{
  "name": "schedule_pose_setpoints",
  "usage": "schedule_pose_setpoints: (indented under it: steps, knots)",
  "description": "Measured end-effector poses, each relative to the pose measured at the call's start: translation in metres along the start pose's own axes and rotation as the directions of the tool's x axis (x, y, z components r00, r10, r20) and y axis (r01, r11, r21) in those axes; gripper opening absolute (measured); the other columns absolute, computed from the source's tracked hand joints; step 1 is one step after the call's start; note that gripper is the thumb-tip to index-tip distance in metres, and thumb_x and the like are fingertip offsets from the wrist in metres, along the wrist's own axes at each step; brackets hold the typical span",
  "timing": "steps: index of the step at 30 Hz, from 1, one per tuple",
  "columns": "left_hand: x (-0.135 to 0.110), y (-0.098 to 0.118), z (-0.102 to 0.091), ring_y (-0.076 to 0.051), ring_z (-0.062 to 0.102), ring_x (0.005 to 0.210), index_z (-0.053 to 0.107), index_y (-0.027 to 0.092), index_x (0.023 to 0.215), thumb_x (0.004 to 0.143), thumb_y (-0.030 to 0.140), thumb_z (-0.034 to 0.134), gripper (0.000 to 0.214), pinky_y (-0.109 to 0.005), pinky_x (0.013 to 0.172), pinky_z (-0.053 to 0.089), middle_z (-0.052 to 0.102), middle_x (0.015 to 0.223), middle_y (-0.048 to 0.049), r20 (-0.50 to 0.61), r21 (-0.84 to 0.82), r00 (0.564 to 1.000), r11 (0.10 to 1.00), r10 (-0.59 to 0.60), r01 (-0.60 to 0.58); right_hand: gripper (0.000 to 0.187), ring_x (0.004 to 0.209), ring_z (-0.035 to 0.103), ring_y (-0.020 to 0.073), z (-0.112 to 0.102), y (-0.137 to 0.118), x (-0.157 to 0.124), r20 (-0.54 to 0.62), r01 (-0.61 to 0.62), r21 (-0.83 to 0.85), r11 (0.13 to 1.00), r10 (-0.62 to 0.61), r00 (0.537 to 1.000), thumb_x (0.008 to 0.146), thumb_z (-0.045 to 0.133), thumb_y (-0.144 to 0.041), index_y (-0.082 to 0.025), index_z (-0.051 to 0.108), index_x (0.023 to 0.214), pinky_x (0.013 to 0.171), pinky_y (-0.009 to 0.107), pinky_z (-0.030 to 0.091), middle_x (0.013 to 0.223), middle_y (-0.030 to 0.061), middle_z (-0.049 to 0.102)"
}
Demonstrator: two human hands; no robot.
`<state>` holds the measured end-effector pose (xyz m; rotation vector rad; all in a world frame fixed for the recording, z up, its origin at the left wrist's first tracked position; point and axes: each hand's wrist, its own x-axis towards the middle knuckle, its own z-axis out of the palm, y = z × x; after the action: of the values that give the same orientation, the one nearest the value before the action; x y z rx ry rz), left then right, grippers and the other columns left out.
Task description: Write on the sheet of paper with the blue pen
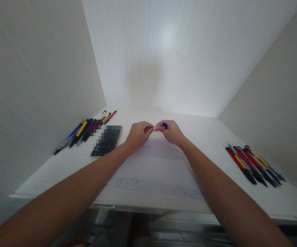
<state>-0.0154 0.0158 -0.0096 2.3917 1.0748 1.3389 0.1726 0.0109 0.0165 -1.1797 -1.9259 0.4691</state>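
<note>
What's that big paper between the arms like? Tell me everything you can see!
The paper is a thin-looking white sheet, flat on the white table. Rows of small dark marks cross its far part; a speckled band with reddish bits runs along its near end; the middle looks blank. The marks are too blurry to read. The arms hide bits of both sides; I can't tell if they touch it.

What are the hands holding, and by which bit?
The right hand holds a small blue thing; which part is gripped can't be told. The left hand looks pinched; anything in it is too small to tell.
</note>
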Motion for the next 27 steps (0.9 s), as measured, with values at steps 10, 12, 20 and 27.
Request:
schedule_pose_setpoints:
  steps: [10,12,20,27]
  knots:
    - [0.001,-0.001,-0.001,-0.021,0.062,0.079,0.075,0.022,0.089,0.095,0.029,0.058,0.019,-0.033,0.074,0.043,0.071,0.089,-0.0049,-0.024,-0.006,1.0,1.0,0.017,-0.017,0.016,0.078,0.064,0.017,0.003,-0.001,-0.001,-0.023,0.008,0.025,1.0,-0.007,1.0,0.086,0.058,-0.02,-0.019,0.068,0.074,0.078,0.032,0.047,0.082,0.0051,0.073]
    - [0.001,0.0,0.0,-0.02,0.061,0.076,0.074,0.021,0.087,0.094,0.027,0.06,0.017,-0.032,0.072,0.042,0.07,0.087,-0.0051,-0.047,-0.013,0.999,1.0,0.005,-0.005,0.016,0.079,0.064,0.017,0.003,-0.003,-0.002,-0.01,0.002,0.059,0.998,-0.002,1.0,0.086,0.06,-0.022,-0.018,0.068,0.073,0.077,0.032,0.047,0.082,0.0055,0.073]
    - [-0.002,0.011,0.004,-0.017,0.059,0.072,0.067,0.016,0.087,0.091,0.021,0.06,0.009,-0.027,0.067,0.044,0.066,0.082,-0.0046,-0.091,-0.106,0.996,0.994,-0.007,-0.002,0.04,0.045,0.036,0.012,-0.009,-0.003,0.003,-0.029,-0.279,0.775,0.568,0.472,0.881,0.093,0.044,-0.053,-0.022,0.055,0.07,0.045,0.029,0.031,0.061,0.0007,0.053]
    - [-0.003,0.019,0.006,-0.017,0.056,0.071,0.066,0.016,0.086,0.093,0.022,0.057,0.013,-0.027,0.066,0.043,0.064,0.081,-0.0051,-0.065,-0.075,0.997,0.996,0.041,-0.046,0.044,0.039,0.03,0.0107,-0.009,-0.012,0.004,0.058,-0.307,0.912,0.273,0.653,0.755,0.097,0.038,-0.046,-0.021,0.05,0.062,0.041,0.026,0.027,0.045,-0.0038,0.035]
